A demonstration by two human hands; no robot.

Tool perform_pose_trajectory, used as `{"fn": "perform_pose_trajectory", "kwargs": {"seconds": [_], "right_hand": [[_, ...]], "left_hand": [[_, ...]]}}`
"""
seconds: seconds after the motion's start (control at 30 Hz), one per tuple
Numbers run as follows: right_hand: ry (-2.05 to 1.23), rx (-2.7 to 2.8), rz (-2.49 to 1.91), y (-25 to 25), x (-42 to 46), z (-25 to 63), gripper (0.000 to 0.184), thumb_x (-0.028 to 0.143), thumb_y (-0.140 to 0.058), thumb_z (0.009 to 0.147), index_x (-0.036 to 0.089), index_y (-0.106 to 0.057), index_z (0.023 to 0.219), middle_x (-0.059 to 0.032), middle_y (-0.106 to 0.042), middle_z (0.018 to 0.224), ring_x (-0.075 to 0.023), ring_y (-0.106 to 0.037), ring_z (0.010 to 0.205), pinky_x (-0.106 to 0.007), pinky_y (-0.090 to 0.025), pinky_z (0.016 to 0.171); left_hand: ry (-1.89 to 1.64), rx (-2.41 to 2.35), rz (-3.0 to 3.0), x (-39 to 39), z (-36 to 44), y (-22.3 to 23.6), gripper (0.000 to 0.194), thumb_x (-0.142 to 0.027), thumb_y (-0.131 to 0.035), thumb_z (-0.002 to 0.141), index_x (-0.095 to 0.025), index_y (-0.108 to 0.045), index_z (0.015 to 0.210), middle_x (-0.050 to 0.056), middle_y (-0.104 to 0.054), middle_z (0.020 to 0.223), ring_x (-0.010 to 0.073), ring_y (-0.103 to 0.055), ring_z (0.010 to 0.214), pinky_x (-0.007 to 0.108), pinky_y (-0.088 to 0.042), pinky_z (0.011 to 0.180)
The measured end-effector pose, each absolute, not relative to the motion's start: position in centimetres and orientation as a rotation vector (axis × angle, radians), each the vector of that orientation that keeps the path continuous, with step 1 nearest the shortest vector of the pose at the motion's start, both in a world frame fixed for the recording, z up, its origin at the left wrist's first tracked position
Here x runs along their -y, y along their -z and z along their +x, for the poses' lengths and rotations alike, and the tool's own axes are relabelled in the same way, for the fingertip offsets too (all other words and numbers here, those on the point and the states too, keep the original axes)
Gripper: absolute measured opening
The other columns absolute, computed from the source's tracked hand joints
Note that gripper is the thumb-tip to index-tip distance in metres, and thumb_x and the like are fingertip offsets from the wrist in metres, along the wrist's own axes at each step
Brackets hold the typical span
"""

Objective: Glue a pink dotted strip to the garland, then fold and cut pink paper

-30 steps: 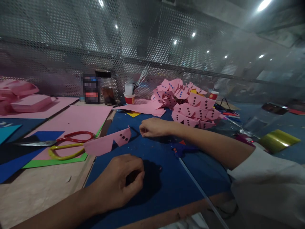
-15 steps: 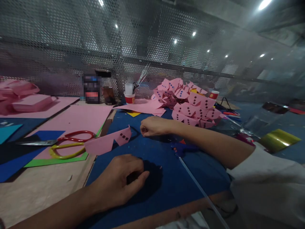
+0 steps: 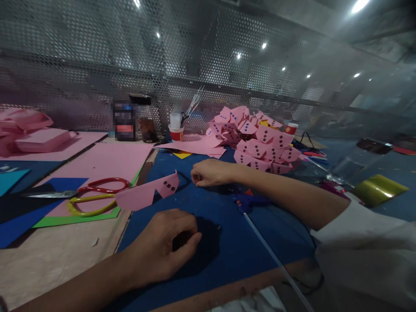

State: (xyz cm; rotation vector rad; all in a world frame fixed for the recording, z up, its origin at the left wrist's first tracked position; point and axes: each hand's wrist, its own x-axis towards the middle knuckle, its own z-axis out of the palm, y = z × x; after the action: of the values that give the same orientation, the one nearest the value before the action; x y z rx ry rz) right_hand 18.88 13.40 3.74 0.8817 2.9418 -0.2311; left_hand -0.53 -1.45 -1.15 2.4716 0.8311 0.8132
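My left hand (image 3: 170, 242) rests on the blue table mat (image 3: 240, 251), fingers loosely curled and thumb close to the index finger, with nothing visible in it. Farther forward, my right hand (image 3: 209, 172) lies closed on the mat; nothing shows in its fingers. Between and left of the hands is a cut pink paper piece (image 3: 139, 197) with dark square marks, one end raised. Scissors (image 3: 94, 197) with one red and one yellow handle lie beside it. Under my right forearm sits a blue glue gun (image 3: 247, 202), with a long clear glue stick (image 3: 273, 255) extending from it toward me.
A heap of marked pink paper pieces (image 3: 269, 149) stands beyond my right forearm. Behind are a red and white cup (image 3: 176, 133) and a dark jar (image 3: 147, 129). Pink sheets (image 3: 104, 158) spread leftward. A clear container (image 3: 367, 158) and gold sheet (image 3: 380, 190) are at right.
My left thumb has shifted slightly outward since the first frame. Otherwise both hands stay in nearly the same place, and the paper, scissors and glue gun have not moved.
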Motion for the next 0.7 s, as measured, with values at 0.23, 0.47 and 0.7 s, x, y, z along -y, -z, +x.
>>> {"fn": "perform_pose_trajectory", "kwargs": {"seconds": [0.23,0.47,0.7], "right_hand": [[0.222,-2.960,0.871,-4.00,-12.91,19.12,0.011,0.015,-0.067,0.085,0.017,-0.076,0.092,-0.0062,-0.073,0.097,-0.0168,-0.063,0.084,-0.026,-0.039,0.072],[0.184,-2.961,0.876,-3.74,-12.77,19.17,0.011,0.016,-0.065,0.087,0.017,-0.076,0.091,-0.0066,-0.073,0.097,-0.0174,-0.063,0.084,-0.026,-0.038,0.071],[0.291,-2.968,0.859,-3.63,-12.91,19.62,0.010,0.020,-0.069,0.086,0.017,-0.077,0.092,-0.0069,-0.073,0.098,-0.0169,-0.063,0.083,-0.026,-0.039,0.070]], "left_hand": [[-0.801,-0.823,2.486,1.51,-0.59,1.26,0.021,-0.018,-0.053,0.094,-0.019,-0.052,0.074,-0.004,-0.053,0.065,0.0100,-0.049,0.061,0.024,-0.033,0.060],[-0.803,-0.843,2.484,1.28,-0.45,1.26,0.021,-0.019,-0.053,0.094,-0.019,-0.053,0.073,-0.004,-0.054,0.065,0.0104,-0.050,0.061,0.024,-0.034,0.060],[-0.809,-0.836,2.491,1.40,-0.61,1.28,0.021,-0.020,-0.051,0.095,-0.019,-0.053,0.074,-0.004,-0.054,0.065,0.0104,-0.050,0.061,0.024,-0.034,0.060]]}}
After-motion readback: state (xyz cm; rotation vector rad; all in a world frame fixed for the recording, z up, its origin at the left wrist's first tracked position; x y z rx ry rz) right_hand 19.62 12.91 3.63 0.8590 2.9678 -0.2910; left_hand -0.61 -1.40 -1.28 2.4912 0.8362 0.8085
